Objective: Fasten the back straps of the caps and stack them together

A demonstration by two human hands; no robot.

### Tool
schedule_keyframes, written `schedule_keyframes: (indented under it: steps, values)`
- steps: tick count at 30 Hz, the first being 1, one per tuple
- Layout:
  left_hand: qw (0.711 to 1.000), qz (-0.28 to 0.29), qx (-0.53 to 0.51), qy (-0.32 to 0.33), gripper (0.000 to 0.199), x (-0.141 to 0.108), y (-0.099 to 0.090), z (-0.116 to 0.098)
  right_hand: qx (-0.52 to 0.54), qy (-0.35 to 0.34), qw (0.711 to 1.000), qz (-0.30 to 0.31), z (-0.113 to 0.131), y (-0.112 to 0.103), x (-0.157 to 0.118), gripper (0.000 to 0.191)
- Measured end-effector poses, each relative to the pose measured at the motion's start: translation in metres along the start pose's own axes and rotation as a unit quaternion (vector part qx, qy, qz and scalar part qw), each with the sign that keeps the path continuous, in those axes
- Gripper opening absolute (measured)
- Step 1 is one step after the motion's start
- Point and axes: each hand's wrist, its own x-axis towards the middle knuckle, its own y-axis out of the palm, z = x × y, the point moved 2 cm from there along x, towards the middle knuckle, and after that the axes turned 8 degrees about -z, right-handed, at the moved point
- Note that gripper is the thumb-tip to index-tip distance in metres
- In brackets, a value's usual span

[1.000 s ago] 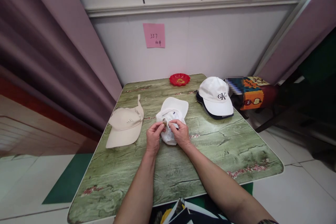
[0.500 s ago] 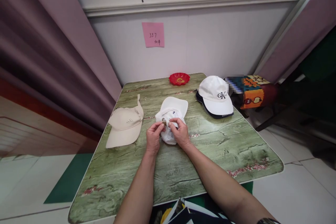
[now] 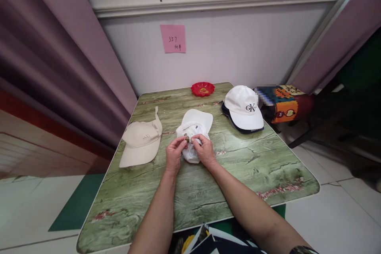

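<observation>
A white cap lies at the middle of the table, its brim pointing away from me and its inside partly showing. My left hand pinches a small brownish metal buckle at the cap's strap. Close beside it, my right hand pinches the white strap end, its fingertips nearly touching the buckle. To the left rests a beige cap with its strap sticking up. At the right a white cap with black letters sits on top of a dark cap.
The green wood-patterned table stands against a white wall. A red scalloped dish is at its back edge. A pink note hangs on the wall. Beyond the right edge is a colourful printed cloth.
The view has shifted very slightly. Both hands stay at the buckle and strap, with my right fingertips moved a little.
</observation>
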Motion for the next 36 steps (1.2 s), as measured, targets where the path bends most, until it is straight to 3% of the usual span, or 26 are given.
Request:
schedule_keyframes:
  steps: [4, 11, 18, 27, 36]
  values:
    - [1.000, -0.003, -0.016, -0.014, 0.028, 0.000, 0.001, 0.000, -0.020, -0.015, 1.000, -0.008, 0.002, -0.001, -0.001, 0.028]
    - [0.997, -0.017, -0.055, -0.042, 0.027, 0.002, -0.001, 0.000, 0.042, 0.019, 0.999, -0.016, 0.001, 0.001, -0.001, 0.025]
    - [0.999, -0.003, -0.038, -0.034, 0.028, 0.002, -0.001, 0.000, -0.013, -0.002, 1.000, -0.006, -0.002, 0.001, -0.001, 0.023]
    - [1.000, 0.010, 0.001, -0.028, 0.030, -0.001, 0.000, 0.000, -0.035, -0.054, 0.998, 0.000, 0.010, -0.003, -0.004, 0.022]
    - [0.999, -0.007, -0.038, -0.036, 0.026, 0.002, -0.002, 0.000, -0.007, -0.029, 0.999, -0.011, -0.001, 0.001, -0.002, 0.019]
